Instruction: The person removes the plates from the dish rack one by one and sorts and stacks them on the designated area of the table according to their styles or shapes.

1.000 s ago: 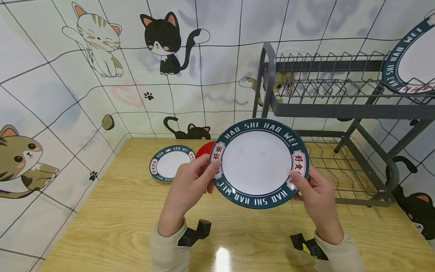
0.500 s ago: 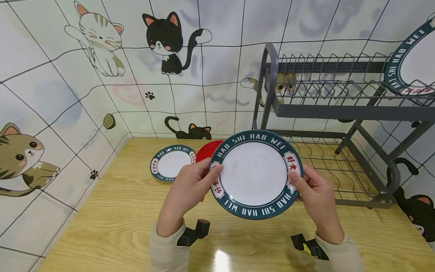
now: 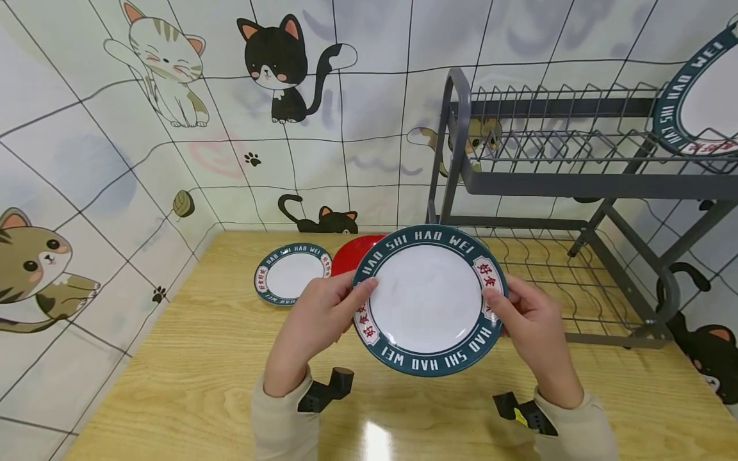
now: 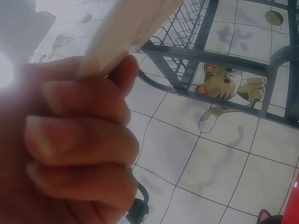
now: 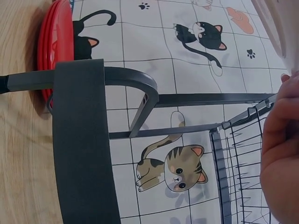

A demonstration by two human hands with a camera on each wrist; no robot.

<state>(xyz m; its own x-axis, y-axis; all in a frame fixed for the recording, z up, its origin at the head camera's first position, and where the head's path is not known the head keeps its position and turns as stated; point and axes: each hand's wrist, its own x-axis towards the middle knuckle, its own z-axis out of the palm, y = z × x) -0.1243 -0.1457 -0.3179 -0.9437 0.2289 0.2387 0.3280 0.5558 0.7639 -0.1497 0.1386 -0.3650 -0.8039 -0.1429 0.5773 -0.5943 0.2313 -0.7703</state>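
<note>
A round white plate (image 3: 426, 298) with a dark green lettered rim is held up over the table, its face tilted toward me. My left hand (image 3: 319, 307) pinches its left edge, thumb on the rim in front. On the opposite edge my right hand (image 3: 533, 326) grips it the same way, with the fingers behind. The left wrist view shows the left hand (image 4: 84, 135) with fingers curled under the plate's pale edge (image 4: 126, 37). At the border of the right wrist view, the right hand (image 5: 282, 149) shows only partly beside the plate's edge (image 5: 275, 28).
A grey two-tier dish rack (image 3: 576, 184) stands at the right, with a similar plate (image 3: 712, 96) upright on its upper tier. On the wooden table (image 3: 190, 384), a smaller-looking matching plate (image 3: 291, 275) lies back left. Red plates (image 3: 352, 253) sit stacked beside it, partly hidden.
The held plate has come down and slightly left, turning a little clockwise between both hands. More of the red stack shows behind it.
</note>
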